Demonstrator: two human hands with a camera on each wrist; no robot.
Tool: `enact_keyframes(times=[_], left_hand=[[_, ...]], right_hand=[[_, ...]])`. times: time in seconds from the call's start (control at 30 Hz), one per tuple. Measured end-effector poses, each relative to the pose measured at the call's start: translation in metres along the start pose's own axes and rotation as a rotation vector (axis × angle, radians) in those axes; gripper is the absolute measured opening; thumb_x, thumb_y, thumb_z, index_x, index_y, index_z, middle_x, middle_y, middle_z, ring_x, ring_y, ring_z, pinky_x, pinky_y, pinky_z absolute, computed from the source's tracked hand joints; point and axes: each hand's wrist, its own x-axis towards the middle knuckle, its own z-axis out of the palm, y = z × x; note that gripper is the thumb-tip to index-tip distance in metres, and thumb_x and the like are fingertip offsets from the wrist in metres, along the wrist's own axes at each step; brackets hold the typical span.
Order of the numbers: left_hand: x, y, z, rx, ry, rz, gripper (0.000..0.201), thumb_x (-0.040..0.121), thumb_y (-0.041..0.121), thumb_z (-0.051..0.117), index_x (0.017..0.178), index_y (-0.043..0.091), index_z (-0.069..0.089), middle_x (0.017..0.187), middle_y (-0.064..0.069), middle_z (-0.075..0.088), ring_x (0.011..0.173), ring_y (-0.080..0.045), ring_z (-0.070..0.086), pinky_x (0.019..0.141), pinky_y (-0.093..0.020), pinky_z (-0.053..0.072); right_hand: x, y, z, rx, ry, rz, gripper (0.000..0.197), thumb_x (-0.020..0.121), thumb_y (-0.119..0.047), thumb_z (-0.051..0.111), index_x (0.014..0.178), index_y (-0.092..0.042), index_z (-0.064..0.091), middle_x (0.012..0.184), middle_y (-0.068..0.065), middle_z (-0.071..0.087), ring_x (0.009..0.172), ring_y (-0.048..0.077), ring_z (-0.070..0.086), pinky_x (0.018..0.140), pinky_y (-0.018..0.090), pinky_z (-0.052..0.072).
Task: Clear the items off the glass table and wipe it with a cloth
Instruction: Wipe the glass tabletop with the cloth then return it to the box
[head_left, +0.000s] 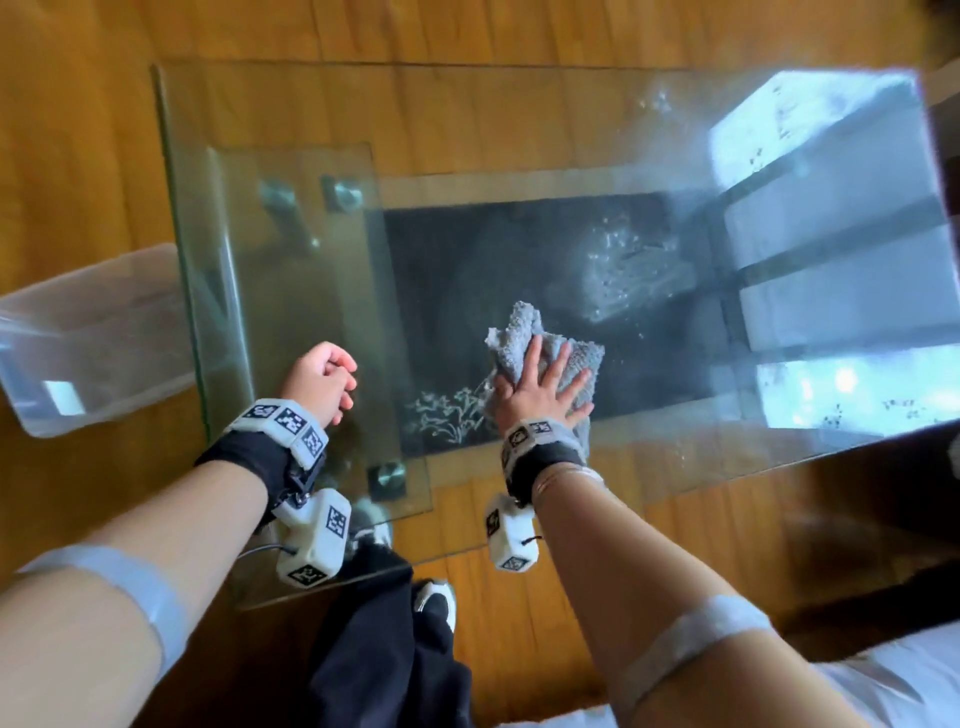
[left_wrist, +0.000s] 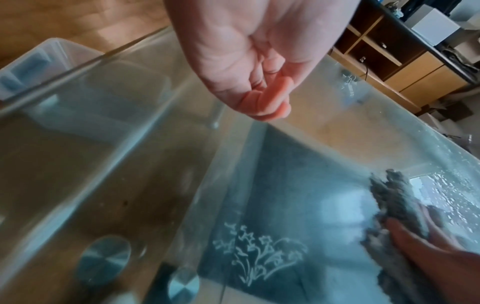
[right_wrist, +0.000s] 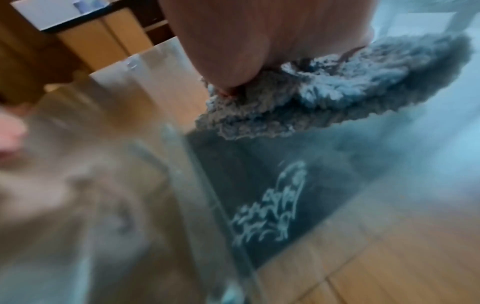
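A grey terry cloth (head_left: 524, 338) (left_wrist: 394, 197) (right_wrist: 350, 86) lies bunched on the glass table (head_left: 467, 130) near its front middle. My right hand (head_left: 550, 374) (left_wrist: 415, 240) (right_wrist: 246, 41) presses flat on the cloth with fingers spread. Beyond the cloth, a patch of water droplets (head_left: 628, 270) sits on the glass. My left hand (head_left: 322, 379) (left_wrist: 259, 92) hovers over the table's left part with fingers loosely curled, holding nothing. No other items lie on the tabletop.
A clear plastic bin (head_left: 88, 338) (left_wrist: 52, 67) stands on the wooden floor by the table's left end. A wooden shelf unit (left_wrist: 389, 61) lines the far side. My dark trouser leg and shoe (head_left: 395, 649) are under the near edge. An etched flower pattern (head_left: 447, 415) marks the glass.
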Motion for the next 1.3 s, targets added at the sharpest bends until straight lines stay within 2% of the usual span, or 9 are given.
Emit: enact_keyframes(times=[0.1, 0.23, 0.3, 0.47, 0.73, 0.87, 0.97, 1.2, 1.3], left_hand=[[0.01, 0.012, -0.007, 0.01, -0.023, -0.012, 0.033, 0.088, -0.007, 0.031, 0.07, 0.017, 0.045, 0.066, -0.004, 0.047, 0.047, -0.017, 0.04, 0.027, -0.01, 0.023], [0.024, 0.026, -0.011, 0.045, -0.045, -0.001, 0.03, 0.09, -0.005, 0.033, 0.072, 0.015, 0.047, 0.066, -0.005, 0.047, 0.041, -0.012, 0.045, 0.027, -0.011, 0.024], [0.032, 0.032, -0.013, 0.014, -0.035, -0.001, 0.032, 0.088, -0.006, 0.032, 0.07, 0.017, 0.046, 0.065, -0.004, 0.047, 0.029, -0.001, 0.043, 0.027, -0.01, 0.024], [0.05, 0.041, -0.012, -0.054, -0.012, -0.025, 0.033, 0.087, -0.008, 0.032, 0.068, 0.017, 0.045, 0.064, -0.004, 0.047, 0.025, 0.001, 0.04, 0.027, -0.009, 0.023], [0.066, 0.062, 0.012, -0.032, 0.0, -0.032, 0.032, 0.09, -0.004, 0.034, 0.07, 0.018, 0.047, 0.066, -0.004, 0.048, 0.049, -0.017, 0.041, 0.028, -0.011, 0.025], [0.079, 0.08, 0.029, -0.048, 0.031, -0.035, 0.033, 0.088, -0.005, 0.033, 0.069, 0.018, 0.047, 0.066, -0.003, 0.048, 0.046, -0.016, 0.043, 0.029, -0.011, 0.024], [0.087, 0.096, 0.043, -0.072, 0.041, -0.05, 0.034, 0.088, -0.005, 0.033, 0.068, 0.019, 0.046, 0.065, -0.003, 0.048, 0.033, -0.002, 0.042, 0.029, -0.01, 0.024], [0.109, 0.12, 0.054, -0.13, 0.191, -0.056, 0.036, 0.089, -0.006, 0.032, 0.068, 0.02, 0.045, 0.067, -0.002, 0.047, 0.043, -0.01, 0.043, 0.028, -0.009, 0.021], [0.123, 0.132, 0.055, -0.09, 0.183, -0.03, 0.036, 0.088, -0.006, 0.034, 0.068, 0.022, 0.046, 0.066, -0.002, 0.049, 0.04, -0.008, 0.045, 0.028, -0.009, 0.021]], right_hand=[[-0.031, -0.051, 0.021, -0.115, -0.099, -0.308, 0.064, 0.096, -0.054, 0.025, 0.145, -0.044, -0.015, 0.154, -0.005, -0.032, 0.139, 0.036, -0.03, 0.108, 0.063, -0.014], [-0.015, -0.088, 0.016, -0.276, -0.106, -0.559, 0.065, 0.095, -0.056, 0.03, 0.145, -0.048, -0.011, 0.156, -0.01, -0.025, 0.142, 0.034, -0.025, 0.11, 0.063, -0.012], [0.017, -0.071, -0.007, -0.268, -0.025, -0.481, 0.071, 0.092, -0.058, 0.035, 0.146, -0.047, -0.01, 0.157, -0.01, -0.022, 0.144, 0.033, -0.02, 0.113, 0.062, -0.007], [0.057, -0.018, -0.052, -0.031, 0.051, 0.029, 0.065, 0.097, -0.055, 0.024, 0.147, -0.04, -0.013, 0.157, -0.002, -0.023, 0.144, 0.036, -0.016, 0.117, 0.055, -0.002], [0.058, -0.112, -0.038, -0.279, 0.013, -0.571, 0.059, 0.097, -0.055, 0.022, 0.146, -0.046, -0.01, 0.157, -0.009, -0.02, 0.144, 0.032, -0.021, 0.113, 0.053, -0.014], [0.117, -0.065, -0.084, -0.251, 0.086, -0.429, 0.062, 0.096, -0.056, 0.022, 0.146, -0.045, -0.013, 0.157, -0.009, -0.023, 0.145, 0.029, -0.02, 0.116, 0.051, -0.01], [0.133, -0.035, -0.109, -0.215, 0.077, -0.276, 0.064, 0.097, -0.055, 0.023, 0.147, -0.039, -0.014, 0.156, -0.004, -0.024, 0.144, 0.034, -0.02, 0.117, 0.054, -0.007], [0.13, -0.113, -0.099, -0.393, -0.004, -0.72, 0.059, 0.097, -0.053, 0.023, 0.146, -0.046, -0.008, 0.157, -0.008, -0.021, 0.143, 0.034, -0.022, 0.112, 0.052, -0.017], [0.173, -0.121, -0.128, -0.342, 0.08, -0.712, 0.059, 0.097, -0.054, 0.024, 0.146, -0.046, -0.007, 0.158, -0.01, -0.017, 0.145, 0.031, -0.018, 0.116, 0.052, -0.01]])
